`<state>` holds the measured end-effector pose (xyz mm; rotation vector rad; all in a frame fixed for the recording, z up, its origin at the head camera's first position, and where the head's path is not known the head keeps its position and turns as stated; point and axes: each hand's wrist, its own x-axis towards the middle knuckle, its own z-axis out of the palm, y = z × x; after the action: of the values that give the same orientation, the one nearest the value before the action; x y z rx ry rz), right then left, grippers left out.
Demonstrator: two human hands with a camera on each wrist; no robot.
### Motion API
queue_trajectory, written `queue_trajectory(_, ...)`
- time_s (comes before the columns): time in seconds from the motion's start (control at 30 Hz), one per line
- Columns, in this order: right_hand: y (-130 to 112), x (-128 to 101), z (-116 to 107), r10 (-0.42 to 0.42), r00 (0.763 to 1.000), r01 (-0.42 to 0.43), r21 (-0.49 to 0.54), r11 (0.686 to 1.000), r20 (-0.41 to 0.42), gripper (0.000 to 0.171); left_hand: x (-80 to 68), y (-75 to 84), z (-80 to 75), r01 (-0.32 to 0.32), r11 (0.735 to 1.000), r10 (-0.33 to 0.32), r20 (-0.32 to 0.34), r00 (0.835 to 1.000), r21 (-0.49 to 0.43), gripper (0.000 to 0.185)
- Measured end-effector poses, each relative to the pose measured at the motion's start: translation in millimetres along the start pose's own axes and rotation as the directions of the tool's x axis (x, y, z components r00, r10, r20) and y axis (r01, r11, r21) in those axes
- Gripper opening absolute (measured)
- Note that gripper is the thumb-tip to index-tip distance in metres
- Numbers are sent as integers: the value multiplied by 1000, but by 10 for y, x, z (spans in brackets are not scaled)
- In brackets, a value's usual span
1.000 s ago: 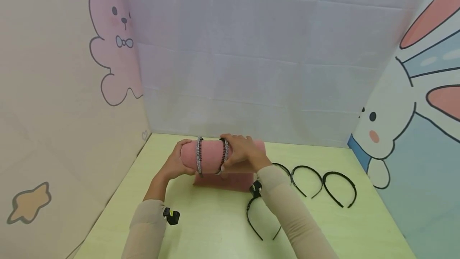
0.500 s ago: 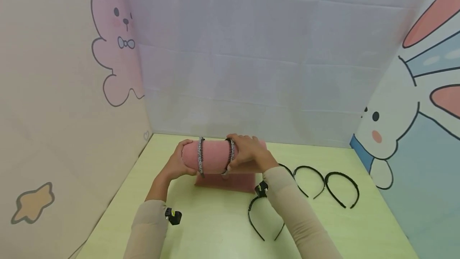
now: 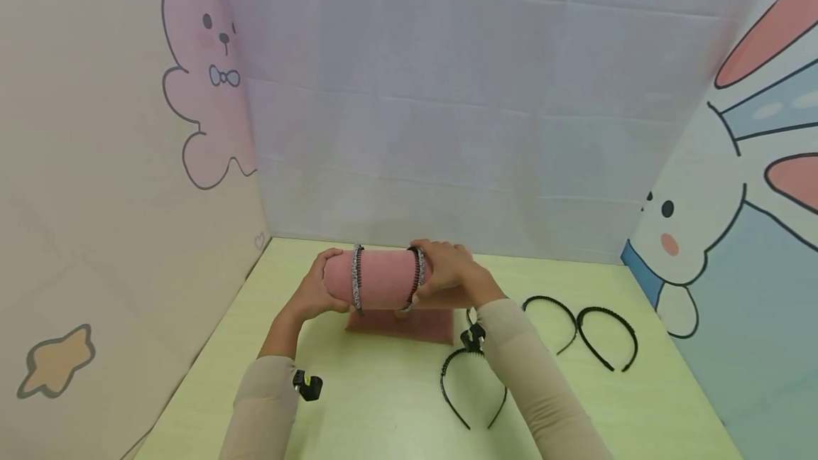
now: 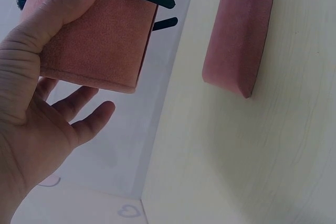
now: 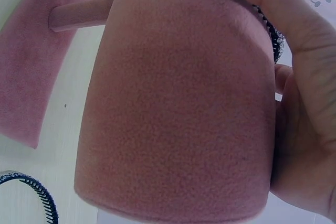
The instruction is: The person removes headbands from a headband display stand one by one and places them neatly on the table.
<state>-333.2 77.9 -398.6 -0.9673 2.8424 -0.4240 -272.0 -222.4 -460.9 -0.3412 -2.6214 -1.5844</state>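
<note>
**Second band sliding along the velvet roll**

While the left hand [image 3: 314, 291] steadied the near end of the pink velvet stand [image 3: 383, 279], the right hand [image 3: 447, 272] worked a sparkly headband [image 3: 417, 277] along the roll. Its fingers were curled over the top of the band with the thumb underneath, pinching it against the velvet. The left hand cupped the roll's end cap, thumb laid along the top and fingers loosely spread below, as the left wrist view showed [image 4: 39, 82]. Just inside that thumb sat another sparkly headband [image 3: 355, 279], already seated around the roll.

By my reading, the step in hand was spacing the second band away from the first. The next move would call for a light, even pull so both legs of the band travel together and do not snag the velvet, with the left hand bracing the stand against tipping.

Beyond the right wrist, three black headbands lay on the green table [image 3: 383, 403]: one close under the forearm [image 3: 469, 392], two further out [image 3: 548, 318] [image 3: 607, 336].

Compared with a second earlier, the held band had shifted away from the left hand's grip, widening the bare velvet between the two bands. The right forearm now hid a fourth black band visible on the table earlier.
</note>
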Motion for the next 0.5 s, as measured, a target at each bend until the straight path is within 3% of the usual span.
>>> queue_trajectory(0.5, 107, -69, -50, -8, 1000, 7, 30, 1000, 3, 105, 4, 6, -4, 24, 999, -23, -21, 999, 41, 111)
